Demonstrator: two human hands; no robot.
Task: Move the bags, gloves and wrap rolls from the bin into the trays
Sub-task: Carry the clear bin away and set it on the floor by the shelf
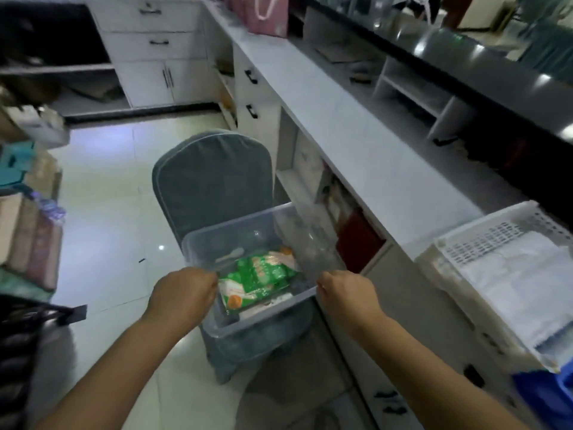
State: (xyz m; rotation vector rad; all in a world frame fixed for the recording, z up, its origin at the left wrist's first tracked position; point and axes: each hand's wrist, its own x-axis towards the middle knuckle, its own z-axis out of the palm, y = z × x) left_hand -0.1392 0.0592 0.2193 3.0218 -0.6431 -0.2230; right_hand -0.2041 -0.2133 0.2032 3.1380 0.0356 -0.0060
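The clear bin (229,223) sits on a grey-covered chair (214,178), holding a green packet (260,274) over paler items too blurred to name. The left hand (183,293) and right hand (347,293) curl around its near rim, fingertips hidden. On the desk (356,135) to the right, a white tray (496,226) holds indistinct white sheets or bags and is cut off by the frame edge.

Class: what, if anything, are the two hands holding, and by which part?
The clear bin, by its top rim: the left hand grips the left side, the right hand the right side.
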